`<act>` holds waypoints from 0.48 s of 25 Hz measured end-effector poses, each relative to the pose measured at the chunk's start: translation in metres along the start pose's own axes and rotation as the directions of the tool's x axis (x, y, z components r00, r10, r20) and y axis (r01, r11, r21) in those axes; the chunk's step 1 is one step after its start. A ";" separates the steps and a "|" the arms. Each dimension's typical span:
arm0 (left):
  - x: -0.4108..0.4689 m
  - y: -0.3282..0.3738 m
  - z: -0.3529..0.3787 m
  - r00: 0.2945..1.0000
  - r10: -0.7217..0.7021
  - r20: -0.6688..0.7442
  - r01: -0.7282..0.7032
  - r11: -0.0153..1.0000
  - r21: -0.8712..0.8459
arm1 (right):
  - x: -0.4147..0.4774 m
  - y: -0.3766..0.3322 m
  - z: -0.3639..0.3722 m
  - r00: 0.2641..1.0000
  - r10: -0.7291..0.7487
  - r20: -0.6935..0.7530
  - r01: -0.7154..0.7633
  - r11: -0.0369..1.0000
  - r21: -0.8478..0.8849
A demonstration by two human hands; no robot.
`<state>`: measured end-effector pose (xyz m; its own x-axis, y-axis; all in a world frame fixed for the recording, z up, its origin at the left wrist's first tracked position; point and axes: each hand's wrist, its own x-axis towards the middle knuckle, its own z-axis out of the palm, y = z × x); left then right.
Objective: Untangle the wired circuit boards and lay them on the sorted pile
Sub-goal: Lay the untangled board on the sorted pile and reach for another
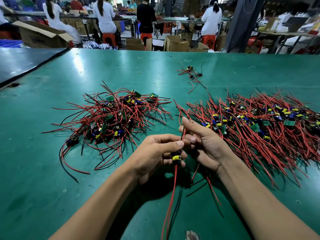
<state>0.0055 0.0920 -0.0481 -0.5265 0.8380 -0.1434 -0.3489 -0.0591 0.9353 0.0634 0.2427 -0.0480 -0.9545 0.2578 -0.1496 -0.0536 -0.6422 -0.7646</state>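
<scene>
My left hand grips a small circuit board with a yellow capacitor; its red and black wires hang down toward me. My right hand pinches the board's upper wires between thumb and fingers, just above the left thumb. A tangled heap of wired boards lies to the left of my hands. A larger pile of wired boards, with wires lying more in line, spreads to the right, close behind my right hand.
Everything lies on a green table. A few separate wired boards and a small rubber band sit farther back. Beyond the far edge are cardboard boxes, red stools and people working at other benches.
</scene>
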 end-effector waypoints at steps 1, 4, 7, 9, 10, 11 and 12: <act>0.001 -0.001 0.001 1.000 0.005 -0.001 -0.005 1.000 0.004 | 0.001 0.001 -0.001 0.999 -0.029 -0.017 0.029 0.999 -0.015; 0.003 -0.002 0.002 0.996 -0.003 -0.085 0.006 0.999 0.033 | 0.003 0.005 -0.004 0.978 -0.200 -0.064 0.177 0.951 -0.254; 0.005 -0.004 0.001 0.990 0.006 -0.141 0.000 0.999 0.042 | 0.004 0.008 -0.006 0.970 -0.236 -0.063 0.198 0.910 -0.363; 0.006 -0.005 0.001 0.988 0.033 -0.151 -0.025 0.998 0.056 | 0.003 0.009 -0.007 0.975 -0.212 -0.069 0.168 0.902 -0.398; 0.006 -0.006 0.001 0.987 0.040 -0.157 -0.033 0.998 0.047 | 0.003 0.009 -0.007 0.979 -0.192 -0.073 0.145 0.899 -0.413; 0.006 -0.006 0.001 0.987 0.042 -0.157 -0.038 0.999 0.031 | 0.003 0.009 -0.006 0.984 -0.164 -0.070 0.120 0.900 -0.419; 0.006 -0.006 0.001 0.988 0.041 -0.150 -0.039 0.999 0.016 | 0.002 0.010 -0.006 0.991 -0.125 -0.055 0.092 0.907 -0.410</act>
<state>0.0050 0.0979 -0.0540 -0.6508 0.7438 -0.1523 -0.3157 -0.0826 0.9453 0.0625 0.2413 -0.0595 -0.9229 0.3751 -0.0873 -0.0156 -0.2629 -0.9647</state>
